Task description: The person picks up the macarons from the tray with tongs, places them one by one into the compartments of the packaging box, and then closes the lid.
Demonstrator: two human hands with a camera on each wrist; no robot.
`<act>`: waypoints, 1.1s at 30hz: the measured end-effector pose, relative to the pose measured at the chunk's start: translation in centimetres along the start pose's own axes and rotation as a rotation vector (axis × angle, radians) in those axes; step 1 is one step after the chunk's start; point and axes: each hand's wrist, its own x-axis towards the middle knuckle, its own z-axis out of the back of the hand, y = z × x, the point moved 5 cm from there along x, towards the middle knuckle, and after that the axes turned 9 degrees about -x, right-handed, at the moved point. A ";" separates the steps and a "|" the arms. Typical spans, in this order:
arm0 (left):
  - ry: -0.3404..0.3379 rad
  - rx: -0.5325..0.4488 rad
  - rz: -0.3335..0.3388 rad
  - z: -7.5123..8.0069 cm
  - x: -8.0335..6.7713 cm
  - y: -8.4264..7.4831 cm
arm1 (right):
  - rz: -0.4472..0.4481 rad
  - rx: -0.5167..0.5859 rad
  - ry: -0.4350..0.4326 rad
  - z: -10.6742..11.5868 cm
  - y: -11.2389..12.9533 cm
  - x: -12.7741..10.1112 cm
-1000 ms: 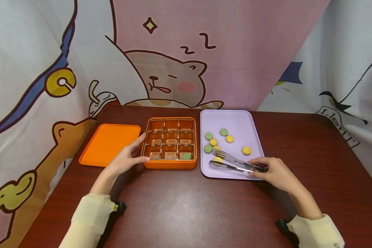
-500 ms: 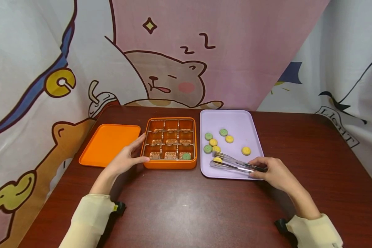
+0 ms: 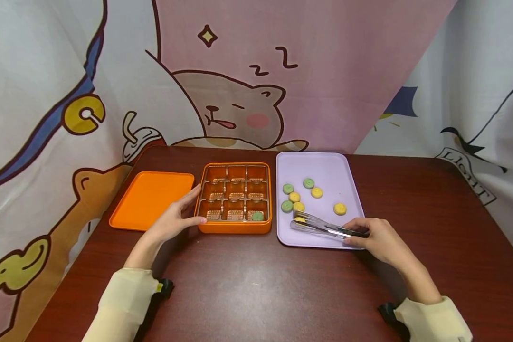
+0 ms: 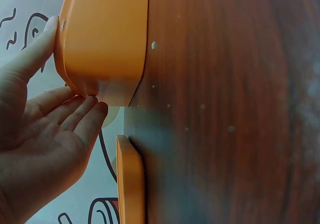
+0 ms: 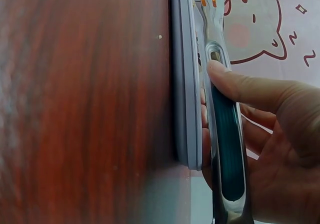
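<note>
My right hand (image 3: 378, 235) holds metal serving tongs (image 5: 216, 49) with dark grip inlays, thumb on one arm and fingers behind the other. Their tips lie around a yellow button-shaped cookie (image 3: 300, 220) near the front left of the lilac tray (image 3: 325, 166), partly hiding it. My left hand (image 3: 175, 216) touches the left side of an orange box (image 3: 235, 228), its thumb at the front corner and its fingers nearly straight along the side. Inside the box is a clear divided insert; a green cookie (image 3: 258, 216) lies in its front right compartment.
Several more yellow cookies (image 3: 339, 209) and green cookies (image 3: 308, 183) lie scattered on the tray. An orange lid (image 3: 151, 199) lies left of the box. Everything stands on a dark wooden table (image 3: 256, 289), with a printed cartoon curtain (image 3: 325, 71) hanging behind.
The tongs' tips have drawn closer together around the front yellow cookie, the near arm moving up toward the far one. The left hand and the box stay put.
</note>
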 end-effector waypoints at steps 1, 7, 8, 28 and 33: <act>-0.001 0.003 0.000 0.0 0.0 0.0 | 0.000 -0.002 -0.003 0.0 0.0 0.0; -0.006 0.012 0.003 -0.1 -0.1 0.1 | -0.004 -0.012 -0.012 0.0 0.1 -0.2; -0.006 0.010 0.002 -0.1 -0.1 0.1 | -0.005 -0.014 -0.013 0.0 0.1 -0.2; 0.000 0.007 0.005 0.2 0.1 0.2 | 0.033 -0.022 -0.079 0.3 0.5 0.1; 0.005 0.008 0.003 0.1 0.1 0.2 | 0.033 -0.026 -0.101 0.5 0.8 0.1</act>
